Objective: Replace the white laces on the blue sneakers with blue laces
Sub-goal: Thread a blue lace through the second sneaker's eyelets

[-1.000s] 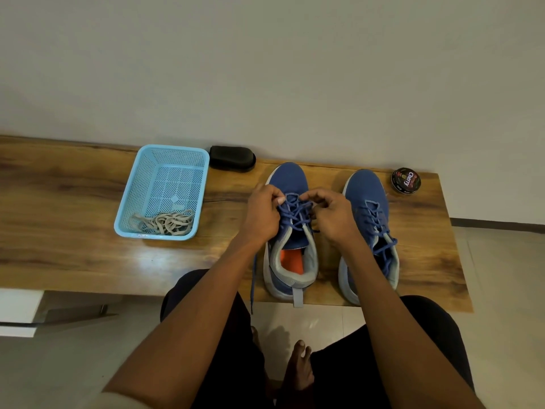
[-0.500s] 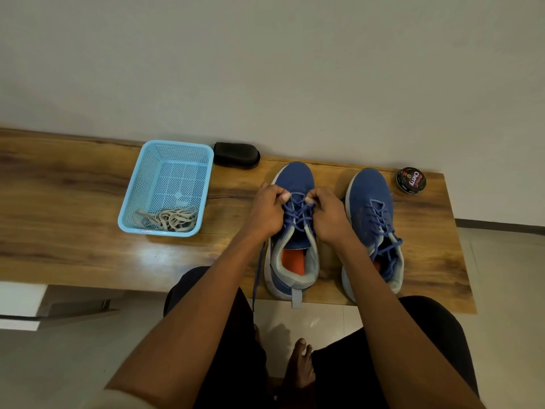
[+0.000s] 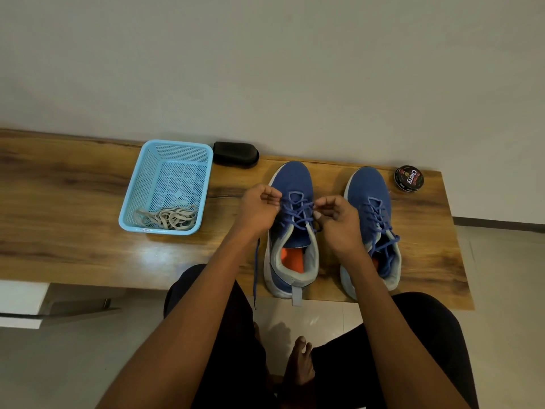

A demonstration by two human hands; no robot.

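Two blue sneakers stand side by side on a wooden bench [image 3: 73,231], toes toward the wall. The left sneaker [image 3: 292,178] carries a blue lace [image 3: 298,214] crossed over its tongue. My left hand [image 3: 258,209] pinches that lace at the shoe's left side, and a loose lace end [image 3: 256,270] hangs past the bench edge. My right hand [image 3: 339,222] pinches the lace at the shoe's right side. The right sneaker [image 3: 365,190] is laced in blue, with loose loops lying in its opening. White laces [image 3: 168,216] lie in a blue basket.
The light blue mesh basket [image 3: 138,190] sits left of the shoes. A black brush [image 3: 236,153] lies against the wall behind it. A round polish tin [image 3: 409,178] stands at the bench's far right corner. My knees and a bare foot [image 3: 299,361] are below the bench.
Both hands have drawn slightly apart over the left sneaker's laces, and the crossed blue lace between them shows more. The view has shifted a little.
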